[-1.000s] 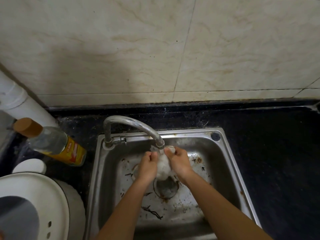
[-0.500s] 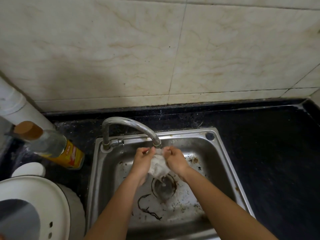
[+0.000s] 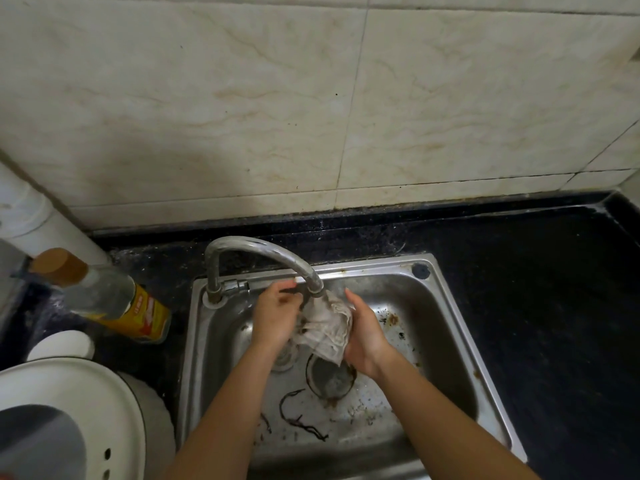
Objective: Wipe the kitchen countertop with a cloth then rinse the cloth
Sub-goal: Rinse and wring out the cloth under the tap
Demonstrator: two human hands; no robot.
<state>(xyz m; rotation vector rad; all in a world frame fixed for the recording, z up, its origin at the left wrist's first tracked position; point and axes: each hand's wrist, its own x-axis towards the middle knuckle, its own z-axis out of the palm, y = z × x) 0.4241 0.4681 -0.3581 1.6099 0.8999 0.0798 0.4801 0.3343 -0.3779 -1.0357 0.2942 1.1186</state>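
Both the left hand (image 3: 275,317) and right hand (image 3: 365,336) curl their fingers round the cloth (image 3: 327,325) under the tap (image 3: 263,250) at mid-frame, where a slack grip could drop it onto the grimy drain (image 3: 329,379).

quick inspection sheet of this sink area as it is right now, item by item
surface: black countertop around a steel sink; the sink floor is stained, with dark stringy debris near the drain
job's things: pale cloth bunched right under the faucet spout, above the drain
clutter: clear bottle with a yellow label left of the sink; white appliance at lower left
grippers: left hand and right hand hold the cloth between them
cables: nothing seen
surroundings: marbled tile wall behind; white pipe at far left
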